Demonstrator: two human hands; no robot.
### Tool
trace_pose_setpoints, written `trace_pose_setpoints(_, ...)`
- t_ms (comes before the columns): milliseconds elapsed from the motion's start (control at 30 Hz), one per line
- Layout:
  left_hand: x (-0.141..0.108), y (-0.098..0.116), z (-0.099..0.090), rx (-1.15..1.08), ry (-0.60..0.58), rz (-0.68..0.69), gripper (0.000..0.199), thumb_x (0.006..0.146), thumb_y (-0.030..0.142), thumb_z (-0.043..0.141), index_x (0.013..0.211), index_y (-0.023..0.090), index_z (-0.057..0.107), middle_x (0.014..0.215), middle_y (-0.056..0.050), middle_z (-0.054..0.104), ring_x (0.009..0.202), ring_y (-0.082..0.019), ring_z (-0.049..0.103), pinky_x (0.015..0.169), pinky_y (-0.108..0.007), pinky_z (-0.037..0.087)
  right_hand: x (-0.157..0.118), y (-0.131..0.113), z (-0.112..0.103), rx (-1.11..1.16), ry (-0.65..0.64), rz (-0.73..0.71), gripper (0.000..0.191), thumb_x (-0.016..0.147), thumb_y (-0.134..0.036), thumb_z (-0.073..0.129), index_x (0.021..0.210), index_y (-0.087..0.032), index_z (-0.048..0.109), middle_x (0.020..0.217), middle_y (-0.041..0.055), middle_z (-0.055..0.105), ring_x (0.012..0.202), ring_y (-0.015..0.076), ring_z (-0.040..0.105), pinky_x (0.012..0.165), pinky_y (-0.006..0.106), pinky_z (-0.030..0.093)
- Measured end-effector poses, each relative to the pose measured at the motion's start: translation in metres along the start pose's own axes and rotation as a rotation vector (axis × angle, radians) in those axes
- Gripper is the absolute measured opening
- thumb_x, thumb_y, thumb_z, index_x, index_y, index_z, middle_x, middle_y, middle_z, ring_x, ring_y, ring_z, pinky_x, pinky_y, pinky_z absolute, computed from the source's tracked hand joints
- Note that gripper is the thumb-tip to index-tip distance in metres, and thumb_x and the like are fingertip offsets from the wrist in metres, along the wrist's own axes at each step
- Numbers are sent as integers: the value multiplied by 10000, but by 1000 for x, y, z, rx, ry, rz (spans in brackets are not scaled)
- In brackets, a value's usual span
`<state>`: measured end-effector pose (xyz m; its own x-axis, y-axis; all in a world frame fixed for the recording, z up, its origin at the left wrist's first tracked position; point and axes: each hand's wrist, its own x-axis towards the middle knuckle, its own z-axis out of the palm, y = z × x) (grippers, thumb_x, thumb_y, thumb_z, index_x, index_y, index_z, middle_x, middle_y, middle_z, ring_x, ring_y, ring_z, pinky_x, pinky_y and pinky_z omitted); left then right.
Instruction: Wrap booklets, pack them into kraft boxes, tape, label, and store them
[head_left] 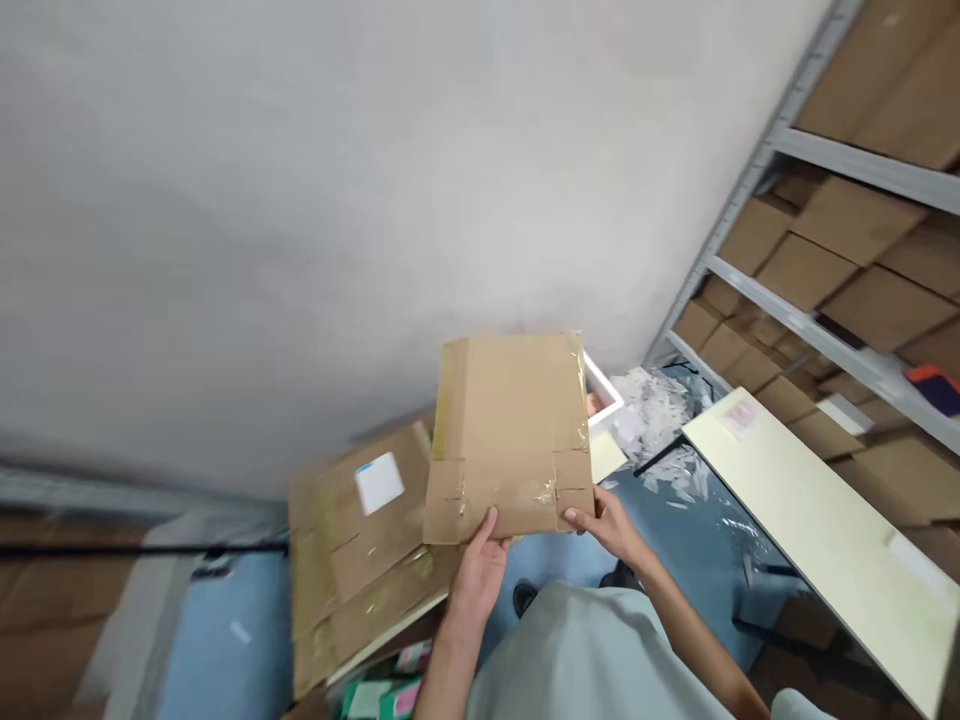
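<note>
A flattened cardboard box [517,420] with clear and yellowish tape along its edges is held up in front of me. My left hand [481,570] is closed on its near edge, thumb on top and fingers underneath. At the near right corner, my right hand [609,522] pinches the same cardboard, thumb on top. To the left, a larger piece of taped cardboard [375,560] with a white label [379,483] leans at a slant, partly covered by the held one. Behind the held piece's right edge shows the corner of a white frame [606,392].
Metal shelving [795,310] full of cardboard boxes [806,270] lines the right side. A long pale table [817,520] stands in front of it. White scraps [652,410] are heaped on the blue floor [652,540]. Green-and-pink packages [382,698] lie low at left. A pale wall [375,180] rises ahead.
</note>
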<state>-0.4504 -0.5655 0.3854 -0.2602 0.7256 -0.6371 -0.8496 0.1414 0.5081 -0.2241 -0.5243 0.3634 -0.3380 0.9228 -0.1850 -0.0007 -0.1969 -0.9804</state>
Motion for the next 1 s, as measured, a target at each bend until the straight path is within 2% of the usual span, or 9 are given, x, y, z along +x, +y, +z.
trace_pose_setpoints(67, 5, -26, 43, 117, -75, 14, 611, 943, 29, 742, 1480, 317, 695, 1367, -47, 812, 1268, -212, 781, 1123, -355, 641, -17, 10, -49, -19, 155, -15, 605, 841, -760, 835, 1097, -217, 763, 986, 73, 800, 797, 219, 744, 675, 332, 604)
trace_pose_setpoints(133, 10, -58, 83, 220, -149, 11, 598, 930, 71, 776, 1474, 310, 704, 1369, -52, 812, 1343, -239, 749, 1213, -404, 587, -36, 18, -106, -51, 397, -28, 673, 807, -796, 837, 1161, -229, 760, 1121, 119, 818, 914, 271, 783, 771, 390, 646)
trace_pose_setpoints(267, 20, -134, 153, 439, -229, -18, 408, 911, 227, 837, 1315, 223, 781, 1306, -88, 831, 1447, -271, 681, 1295, -445, 501, -89, 18, -238, -121, 908, -54, 752, 818, -832, 778, 1244, -215, 727, 1243, 197, 807, 1014, 328, 796, 836, 458, 664)
trace_pose_setpoints(400, 26, -220, 222, 692, -431, 15, 591, 751, 484, 987, 1233, 199, 797, 1310, -121, 826, 1473, -339, 653, 1306, -503, 476, -157, 1, -364, -199, 1151, -90, 630, 910, -712, 719, 1277, -201, 708, 1358, 199, 770, 993, 277, 777, 844, 428, 655)
trace_pose_setpoints(500, 23, -277, 272, 934, -629, 9, 784, 649, 685, 995, 1210, 174, 796, 1300, -153, 825, 1421, -391, 684, 1280, -570, 494, -198, -2, -431, -223, 1259, -53, 636, 885, -633, 740, 1342, -194, 687, 1450, 206, 729, 915, 239, 749, 762, 385, 632)
trace_pose_setpoints(567, 23, -308, 304, 1109, -755, 5, 833, 645, 775, 951, 1187, 160, 798, 1262, -168, 834, 1365, -412, 715, 1237, -605, 530, -218, 3, -459, -208, 1308, -35, 660, 873, -599, 744, 1384, -188, 668, 1452, 201, 725, 844, 209, 715, 704, 355, 605)
trace_pose_setpoints(667, 30, -348, 344, 1301, -950, 11, 832, 682, 828, 892, 1167, 159, 792, 1208, -173, 844, 1300, -417, 743, 1162, -607, 592, -238, 19, -482, -154, 1369, -26, 579, 887, -557, 714, 1336, -195, 666, 1270, 139, 775, 771, 182, 661, 644, 313, 560)
trace_pose_setpoints(833, 70, -429, 392, 1360, -1137, 166, 739, 754, 763, 858, 1196, 188, 712, 1265, -168, 811, 1253, -376, 754, 1148, -572, 596, -260, 44, -491, -101, 1494, 77, 355, 904, -538, 679, 1072, -231, 620, 1020, 66, 755, 773, 192, 670, 668, 307, 556)
trace_pose_setpoints(1000, 107, -528, 424, 1322, -1302, 198, 590, 849, 526, 783, 1308, 211, 586, 1398, -187, 722, 1377, -344, 676, 1275, -576, 468, -261, 55, -501, -138, 1644, 208, 366, 913, -574, 656, 1072, -256, 568, 1096, 119, 768, 1014, 272, 760, 863, 404, 644)
